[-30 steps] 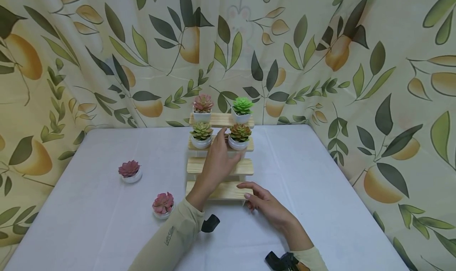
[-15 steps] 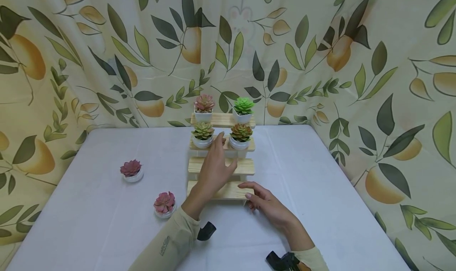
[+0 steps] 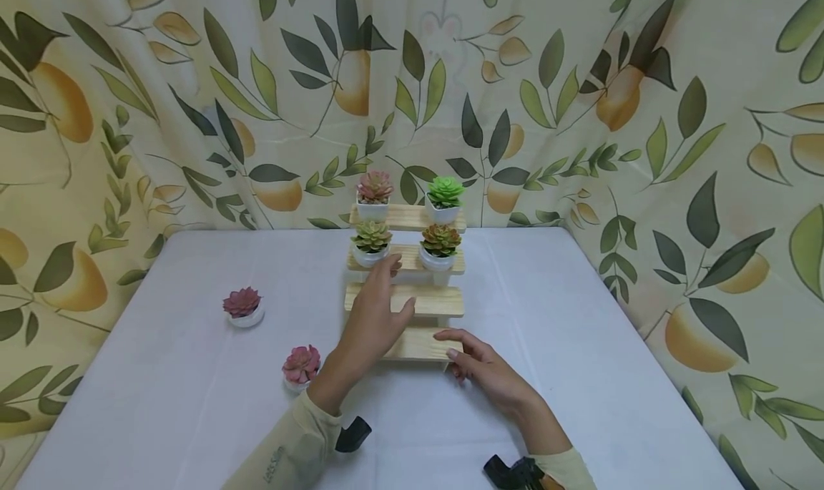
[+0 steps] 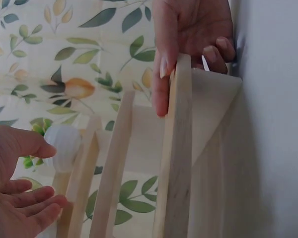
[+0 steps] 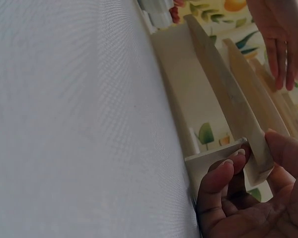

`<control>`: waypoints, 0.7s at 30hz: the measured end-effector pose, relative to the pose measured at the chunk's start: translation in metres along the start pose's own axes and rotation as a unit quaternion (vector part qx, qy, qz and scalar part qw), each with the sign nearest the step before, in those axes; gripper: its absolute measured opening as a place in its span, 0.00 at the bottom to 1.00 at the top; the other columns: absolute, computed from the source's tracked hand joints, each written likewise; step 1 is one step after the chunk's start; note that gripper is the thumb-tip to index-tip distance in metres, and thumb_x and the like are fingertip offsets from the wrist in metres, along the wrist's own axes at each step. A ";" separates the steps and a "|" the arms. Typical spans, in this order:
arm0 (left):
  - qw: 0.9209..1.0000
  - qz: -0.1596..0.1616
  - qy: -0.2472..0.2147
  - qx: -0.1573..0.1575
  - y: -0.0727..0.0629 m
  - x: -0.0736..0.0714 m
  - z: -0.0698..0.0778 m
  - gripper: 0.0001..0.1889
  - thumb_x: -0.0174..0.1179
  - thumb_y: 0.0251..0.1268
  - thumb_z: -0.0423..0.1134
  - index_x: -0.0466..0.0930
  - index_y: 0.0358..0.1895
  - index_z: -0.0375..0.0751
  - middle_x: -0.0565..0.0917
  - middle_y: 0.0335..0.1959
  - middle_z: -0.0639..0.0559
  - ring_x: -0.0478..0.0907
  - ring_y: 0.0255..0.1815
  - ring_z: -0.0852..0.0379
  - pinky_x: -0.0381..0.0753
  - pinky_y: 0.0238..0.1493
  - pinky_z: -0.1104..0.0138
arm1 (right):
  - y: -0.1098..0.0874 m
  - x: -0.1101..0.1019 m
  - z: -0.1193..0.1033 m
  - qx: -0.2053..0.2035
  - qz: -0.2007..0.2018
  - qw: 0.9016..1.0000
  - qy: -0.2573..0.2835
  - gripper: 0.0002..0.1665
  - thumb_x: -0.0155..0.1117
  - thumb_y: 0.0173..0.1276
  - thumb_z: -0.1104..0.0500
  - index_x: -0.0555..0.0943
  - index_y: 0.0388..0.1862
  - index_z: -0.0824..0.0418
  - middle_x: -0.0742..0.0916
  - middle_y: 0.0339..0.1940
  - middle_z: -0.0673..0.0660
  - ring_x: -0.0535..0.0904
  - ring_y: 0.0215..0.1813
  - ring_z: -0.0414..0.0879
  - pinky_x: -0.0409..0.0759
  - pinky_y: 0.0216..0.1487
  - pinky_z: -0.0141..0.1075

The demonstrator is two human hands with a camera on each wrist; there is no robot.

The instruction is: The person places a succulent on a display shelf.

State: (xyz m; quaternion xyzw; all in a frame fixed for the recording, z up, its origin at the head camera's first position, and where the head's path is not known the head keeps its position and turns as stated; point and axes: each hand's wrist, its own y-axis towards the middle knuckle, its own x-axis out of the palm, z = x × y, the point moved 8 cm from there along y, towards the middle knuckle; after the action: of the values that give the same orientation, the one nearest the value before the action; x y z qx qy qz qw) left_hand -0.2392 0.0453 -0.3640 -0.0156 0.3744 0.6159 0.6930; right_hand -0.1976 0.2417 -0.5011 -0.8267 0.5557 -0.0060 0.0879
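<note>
A stepped wooden stand (image 3: 421, 345) with several shelves is in the middle of the table. On its top shelf are a pink succulent (image 3: 373, 188) and a bright green one (image 3: 444, 192), in white pots. The shelf below bears a pale green succulent (image 3: 371, 238) and a reddish-green succulent (image 3: 440, 241). My left hand (image 3: 368, 322) hovers over the lower shelves, fingers relaxed and holding nothing, fingertips just below the pale green succulent's pot. With thumb and fingers, my right hand (image 3: 486, 368) grips the right end of the lowest shelf, as the right wrist view (image 5: 258, 198) confirms.
Left of the stand, a dark pink succulent (image 3: 242, 304) stands in a white pot on the white tablecloth (image 3: 161, 404). A lighter pink succulent (image 3: 301, 365) is nearer, partly behind my left wrist. A leaf-and-fruit patterned curtain (image 3: 547, 46) hangs behind the table.
My left hand has drawn back from beside the reddish-green succulent, moving left and toward me. My right hand keeps its grip on the lowest shelf. The view has shifted slightly.
</note>
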 end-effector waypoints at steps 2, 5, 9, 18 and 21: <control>1.000 -0.006 -0.005 -0.007 -0.003 -0.001 -0.004 0.36 0.71 0.64 0.30 0.64 0.73 0.33 0.76 0.63 0.39 0.76 0.62 0.43 0.80 0.59 0.52 | 0.000 0.000 0.000 -0.002 -0.003 1.000 0.001 0.24 0.57 0.83 0.51 0.74 0.73 0.56 0.77 0.43 0.60 0.74 0.38 0.50 0.76 0.37 0.34; 1.000 -0.013 -0.013 -0.016 -0.008 -0.003 -0.010 0.35 0.72 0.64 0.30 0.65 0.72 0.34 0.76 0.63 0.41 0.76 0.63 0.44 0.79 0.60 0.52 | 0.000 0.000 0.001 -0.005 -0.006 1.000 0.002 0.24 0.56 0.83 0.51 0.74 0.73 0.56 0.77 0.45 0.61 0.73 0.38 0.50 0.76 0.37 0.34; 1.000 -0.017 -0.012 -0.022 -0.013 -0.007 -0.015 0.34 0.72 0.64 0.31 0.67 0.72 0.36 0.76 0.62 0.41 0.77 0.63 0.43 0.78 0.60 0.50 | 0.000 -0.001 0.002 -0.010 -0.007 1.000 0.000 0.24 0.56 0.83 0.51 0.74 0.73 0.56 0.77 0.49 0.62 0.73 0.38 0.50 0.75 0.37 0.34; 1.000 -0.002 0.001 -0.013 -0.023 -0.020 -0.024 0.32 0.73 0.62 0.31 0.70 0.68 0.34 0.78 0.59 0.39 0.79 0.59 0.42 0.79 0.59 0.50 | 0.001 0.000 0.002 -0.009 -0.004 1.000 -0.003 0.24 0.56 0.83 0.51 0.74 0.73 0.56 0.77 0.46 0.62 0.73 0.38 0.50 0.74 0.38 0.34; 1.000 -0.005 0.003 -0.023 -0.026 -0.023 -0.026 0.32 0.72 0.63 0.32 0.70 0.69 0.33 0.78 0.60 0.40 0.78 0.60 0.44 0.79 0.60 0.50 | 0.001 0.000 0.000 -0.011 -0.005 1.000 -0.003 0.24 0.56 0.83 0.52 0.74 0.73 0.56 0.76 0.46 0.62 0.73 0.38 0.51 0.74 0.38 0.35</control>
State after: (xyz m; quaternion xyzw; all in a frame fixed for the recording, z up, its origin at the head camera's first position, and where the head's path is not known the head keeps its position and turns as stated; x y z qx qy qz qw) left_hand -0.2293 0.0069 -0.3817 -0.0352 0.3625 0.6204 0.6946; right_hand -0.1981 0.2411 -0.5014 -0.8306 0.5510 0.0022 0.0803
